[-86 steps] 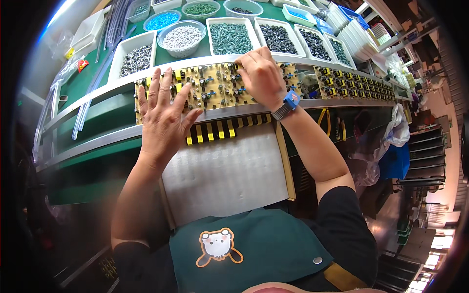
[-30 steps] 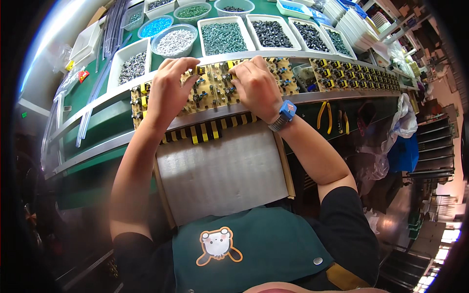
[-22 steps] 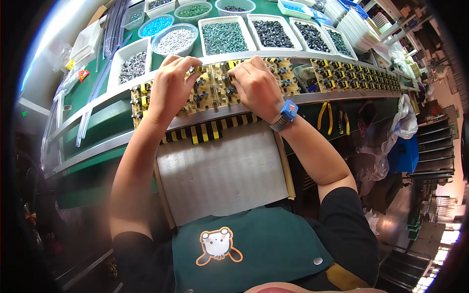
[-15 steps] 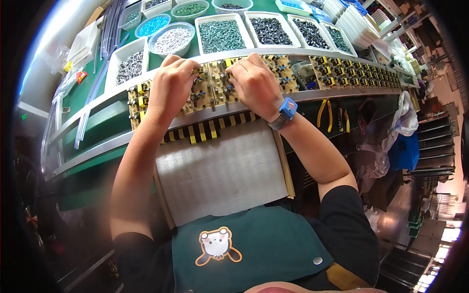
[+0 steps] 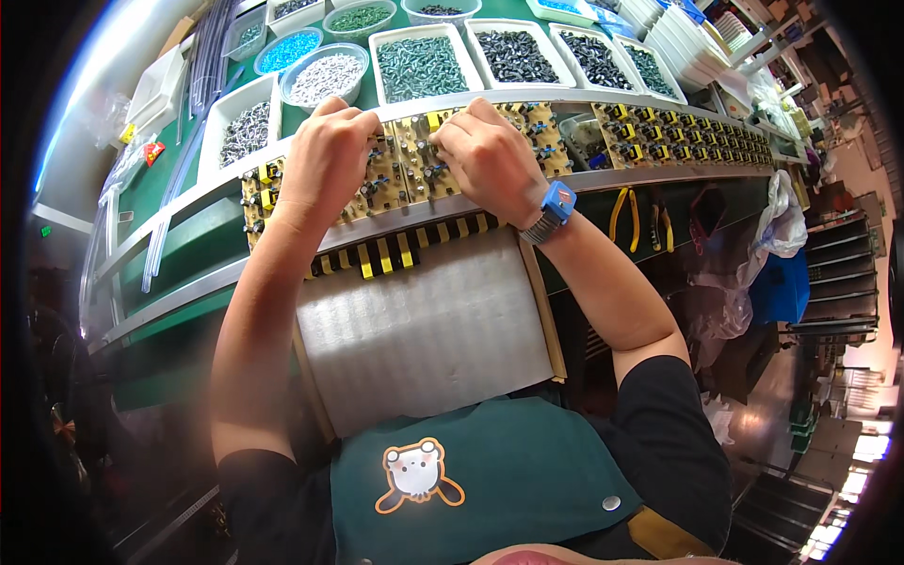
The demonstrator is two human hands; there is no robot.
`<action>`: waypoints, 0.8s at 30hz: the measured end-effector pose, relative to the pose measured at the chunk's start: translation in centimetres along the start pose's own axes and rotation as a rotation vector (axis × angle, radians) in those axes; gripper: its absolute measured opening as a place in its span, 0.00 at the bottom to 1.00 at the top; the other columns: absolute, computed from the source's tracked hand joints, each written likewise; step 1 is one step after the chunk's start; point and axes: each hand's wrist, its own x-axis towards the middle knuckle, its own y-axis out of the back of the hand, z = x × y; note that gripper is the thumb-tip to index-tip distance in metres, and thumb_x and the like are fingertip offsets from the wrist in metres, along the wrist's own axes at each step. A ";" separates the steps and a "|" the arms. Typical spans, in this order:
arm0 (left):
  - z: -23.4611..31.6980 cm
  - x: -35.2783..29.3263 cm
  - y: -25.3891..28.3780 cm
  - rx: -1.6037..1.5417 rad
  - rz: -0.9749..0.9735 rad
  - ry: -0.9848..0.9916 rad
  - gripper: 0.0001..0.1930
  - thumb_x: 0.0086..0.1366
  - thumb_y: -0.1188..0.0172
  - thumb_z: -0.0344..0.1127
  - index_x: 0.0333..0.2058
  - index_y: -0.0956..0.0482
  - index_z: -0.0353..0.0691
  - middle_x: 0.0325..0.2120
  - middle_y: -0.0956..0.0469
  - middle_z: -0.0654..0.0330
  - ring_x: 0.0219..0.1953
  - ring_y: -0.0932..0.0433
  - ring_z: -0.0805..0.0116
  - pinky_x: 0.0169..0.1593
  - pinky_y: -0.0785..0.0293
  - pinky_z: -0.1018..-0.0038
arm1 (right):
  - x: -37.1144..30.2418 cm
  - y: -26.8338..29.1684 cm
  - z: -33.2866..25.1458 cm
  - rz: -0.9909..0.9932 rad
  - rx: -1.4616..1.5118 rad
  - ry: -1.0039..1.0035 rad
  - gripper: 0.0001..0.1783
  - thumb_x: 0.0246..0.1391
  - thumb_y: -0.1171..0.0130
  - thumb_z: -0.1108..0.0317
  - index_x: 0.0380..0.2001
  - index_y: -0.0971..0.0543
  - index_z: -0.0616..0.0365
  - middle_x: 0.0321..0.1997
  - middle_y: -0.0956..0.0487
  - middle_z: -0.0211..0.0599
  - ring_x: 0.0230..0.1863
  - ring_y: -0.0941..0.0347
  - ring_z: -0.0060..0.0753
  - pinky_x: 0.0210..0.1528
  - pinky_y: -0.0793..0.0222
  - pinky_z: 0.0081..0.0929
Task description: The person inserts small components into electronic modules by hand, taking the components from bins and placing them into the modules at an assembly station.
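Note:
Tan circuit boards (image 5: 411, 179), crowded with small yellow, black and blue parts, lie in a row along a metal rail. Over their left part is my left hand (image 5: 325, 160), its fingers bent into a pinch at the far edge of the boards. My right hand (image 5: 492, 158) curls down over the same row, thumb and fingers drawn together close to the parts. Whatever either hand pinches is hidden behind the fingers. A blue wrist strap (image 5: 557, 201) with a metal band circles my right wrist.
Beyond the rail stand white trays (image 5: 468, 87) and round tubs (image 5: 360, 88) of small components. More boards (image 5: 683, 137) continue rightward. Yellow-handled pliers (image 5: 619, 218) lie below the rail. Nearest me are a foam-lined box (image 5: 428, 334) and a row of black and yellow parts (image 5: 381, 260).
The whole view has shifted slightly. Both hands stay over the same boards, with the fingers only a little moved.

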 end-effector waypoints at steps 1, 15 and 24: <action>0.0 -0.1 0.0 -0.001 0.008 -0.004 0.03 0.56 0.35 0.23 0.27 0.20 0.37 0.28 0.15 0.57 0.36 0.21 0.58 0.43 0.20 0.65 | 0.1 0.0 0.0 -0.004 0.001 0.004 0.08 0.51 0.34 0.77 0.37 0.15 0.59 0.38 0.15 0.36 0.44 0.25 0.38 0.51 0.24 0.32; -0.1 -0.3 0.1 -0.079 0.001 0.020 0.04 0.56 0.35 0.24 0.24 0.21 0.37 0.27 0.16 0.58 0.35 0.22 0.59 0.43 0.20 0.66 | -0.3 1.9 0.1 -0.023 0.055 -0.078 0.14 0.51 0.36 0.79 0.40 0.10 0.57 0.41 0.15 0.33 0.45 0.26 0.37 0.51 0.25 0.29; -0.2 -0.2 -0.4 -0.027 0.070 -0.031 0.04 0.57 0.34 0.23 0.25 0.20 0.38 0.26 0.16 0.60 0.34 0.23 0.60 0.43 0.21 0.66 | -2.0 1.4 1.5 0.015 -0.054 -0.163 0.24 0.47 0.41 0.84 0.46 0.09 0.54 0.48 0.16 0.36 0.52 0.29 0.42 0.58 0.27 0.32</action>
